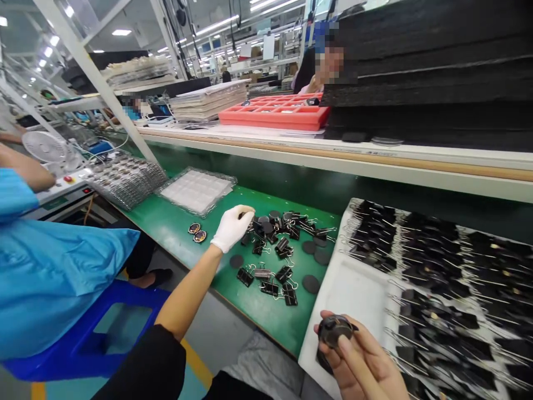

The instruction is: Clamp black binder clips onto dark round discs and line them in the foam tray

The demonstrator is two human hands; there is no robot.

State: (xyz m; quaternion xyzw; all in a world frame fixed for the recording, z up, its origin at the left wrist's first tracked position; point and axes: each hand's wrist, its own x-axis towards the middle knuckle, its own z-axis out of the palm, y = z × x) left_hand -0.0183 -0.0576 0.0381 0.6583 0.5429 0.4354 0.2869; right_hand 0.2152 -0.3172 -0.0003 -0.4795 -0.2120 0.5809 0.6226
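Note:
My left hand, in a white glove, is over the green bench at the left edge of a heap of black binder clips and dark round discs. Its fingers are curled together, and whatever they may hold is hidden. Close to the camera, my bare right hand grips a small round dark part between thumb and fingers, above the corner of a white foam tray. Rows of clipped black pieces fill much of that tray. Two small round parts lie left of my gloved hand.
A clear plastic tray lies farther back on the bench. Above runs a shelf bearing a red compartment tray and a tall black stack. A co-worker in a blue top sits at the left on a blue stool.

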